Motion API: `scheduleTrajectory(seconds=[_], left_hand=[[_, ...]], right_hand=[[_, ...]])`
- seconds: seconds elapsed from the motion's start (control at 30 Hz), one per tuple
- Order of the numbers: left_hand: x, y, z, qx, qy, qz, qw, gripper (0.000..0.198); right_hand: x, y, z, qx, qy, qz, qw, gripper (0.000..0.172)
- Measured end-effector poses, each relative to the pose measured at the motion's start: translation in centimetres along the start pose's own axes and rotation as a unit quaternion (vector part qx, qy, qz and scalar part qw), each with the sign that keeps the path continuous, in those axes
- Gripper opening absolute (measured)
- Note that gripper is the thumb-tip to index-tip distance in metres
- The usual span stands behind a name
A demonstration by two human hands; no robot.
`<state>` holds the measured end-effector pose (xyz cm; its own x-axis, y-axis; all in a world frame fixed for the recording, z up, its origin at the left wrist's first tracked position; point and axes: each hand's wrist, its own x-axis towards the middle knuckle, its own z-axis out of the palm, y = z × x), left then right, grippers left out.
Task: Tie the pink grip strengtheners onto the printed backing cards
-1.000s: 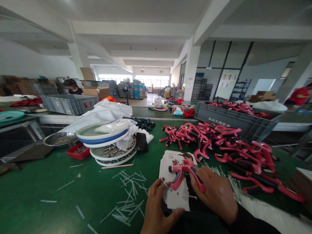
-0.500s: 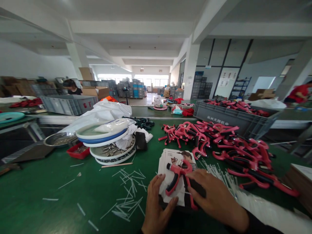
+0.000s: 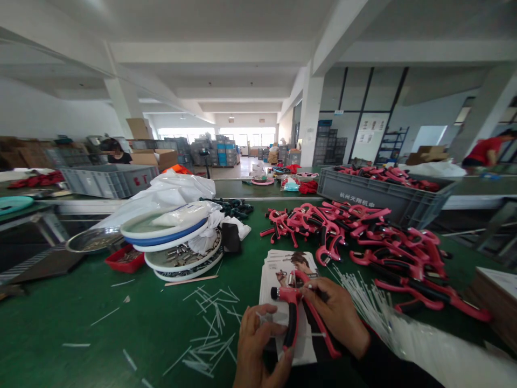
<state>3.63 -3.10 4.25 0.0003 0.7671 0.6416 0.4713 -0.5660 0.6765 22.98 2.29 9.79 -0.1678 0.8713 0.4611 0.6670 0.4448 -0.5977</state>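
Observation:
My left hand (image 3: 258,345) and my right hand (image 3: 337,315) work together over a red and black hand gripper (image 3: 291,315) lying on a printed backing card (image 3: 283,269) atop a stack of cards. My right hand is closed on the gripper's right handle. My left hand curls round the card's left edge, fingertips pinched near a thin white tie. A large heap of the same red grippers (image 3: 371,237) lies to the right on the green table (image 3: 81,323).
White plastic ties (image 3: 214,318) are scattered left of the cards, and a bundle (image 3: 363,293) lies to the right. Stacked round trays (image 3: 177,237) with metal parts, a red tray (image 3: 123,258) and a grey crate (image 3: 383,196) stand further back. People work at distant tables.
The gripper has been turned on the card so that its handles point toward me. My left hand has shifted from the card's edge to pinch beside the black handle.

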Motion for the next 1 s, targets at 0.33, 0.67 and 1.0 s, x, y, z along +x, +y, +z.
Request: scheduleTrajectory(seconds=[0.33, 0.67, 1.0], left_hand=[[12.2, 1.2, -0.8, 0.173, -0.224, -0.103, 0.954, 0.031], [13.1, 1.9, 2.9, 0.162, -0.258, -0.036, 0.952, 0.02], [12.3, 2.2, 2.9, 0.162, -0.226, 0.014, 0.96, 0.025]], right_hand=[[1.1, 0.1, 0.2, 0.107, -0.052, 0.056, 0.991, 0.031], [1.3, 0.6, 0.7, 0.063, -0.033, 0.054, 0.996, 0.038], [1.4, 0.4, 0.5, 0.097, -0.032, 0.047, 0.994, 0.038]])
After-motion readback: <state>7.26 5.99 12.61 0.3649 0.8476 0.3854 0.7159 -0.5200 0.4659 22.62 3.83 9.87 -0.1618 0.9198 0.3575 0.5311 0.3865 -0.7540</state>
